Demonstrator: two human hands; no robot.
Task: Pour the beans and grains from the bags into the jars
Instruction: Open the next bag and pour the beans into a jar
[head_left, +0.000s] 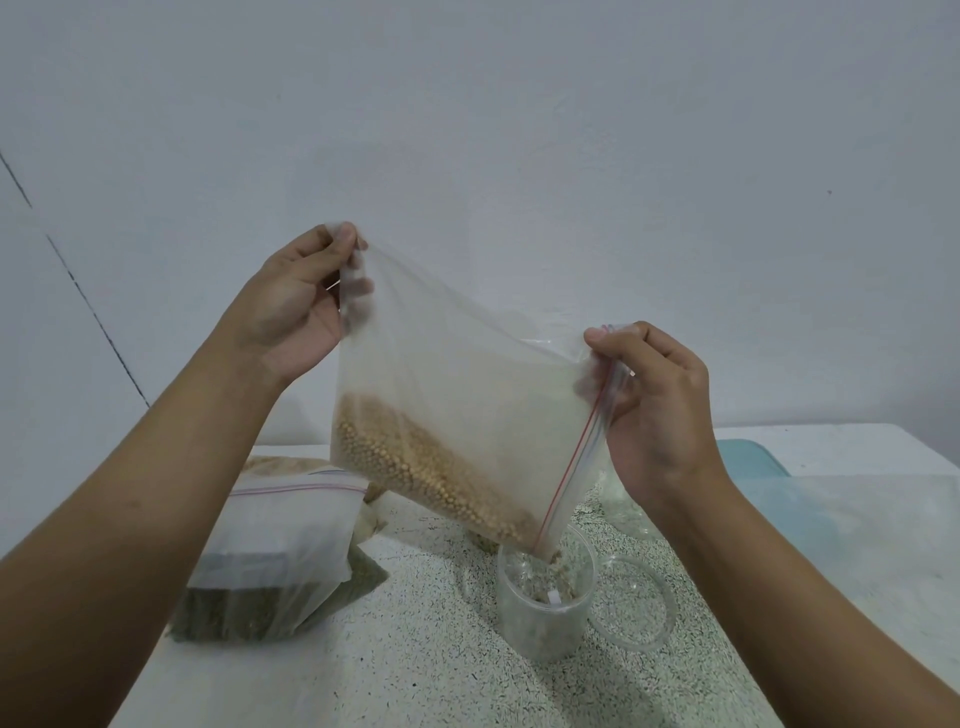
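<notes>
Bag (457, 395) aslant, zip mouth down into jar (540, 618); left hand (301, 306) and right hand (654, 405) fingers pinching its upper corners.

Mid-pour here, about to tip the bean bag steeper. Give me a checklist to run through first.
1. Mouth of the bag over the jar: ok, its lower zip corner dips inside the rim.
2. Left hand grip: ok, pinching the raised bottom corner.
3. Right hand grip: ok, pinching the zip edge's upper end.
4. Jar upright on the table: ok.
5. Beans free to slide: ok, heaped along the low edge toward the mouth.
6. Room left in jar: cannot tell, contents blurred.
</notes>
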